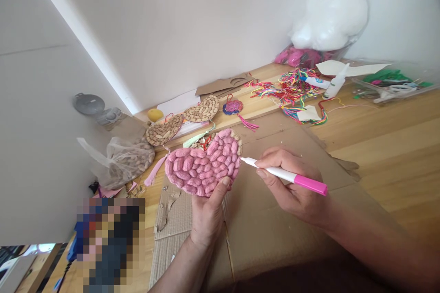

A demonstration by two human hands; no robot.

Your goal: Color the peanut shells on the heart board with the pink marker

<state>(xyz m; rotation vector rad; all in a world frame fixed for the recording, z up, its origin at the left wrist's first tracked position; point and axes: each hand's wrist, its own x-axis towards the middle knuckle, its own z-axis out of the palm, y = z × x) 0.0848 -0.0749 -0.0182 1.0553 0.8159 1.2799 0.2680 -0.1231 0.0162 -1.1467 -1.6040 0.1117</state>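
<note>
My left hand (208,215) grips a heart-shaped peanut-shell ornament (201,167) from below, thumb on its front. Most of its shells are pink; a few along the upper right edge are plain tan. A pink tassel (156,170) hangs from its left side. In my right hand (292,183) is a white marker (280,173) with a pink end, pinched between thumb and fingers. The marker's tip meets or nearly meets the heart's right edge, just below the tan shells.
Beneath my hands lies a cardboard sheet (275,233). Behind are unpainted peanut-shell pieces (201,109), a small pink-and-blue round ornament (233,107), colourful threads (292,87) and a glue bottle (335,83). A bag of peanuts (132,162) sits left, a plastic box (395,84) right.
</note>
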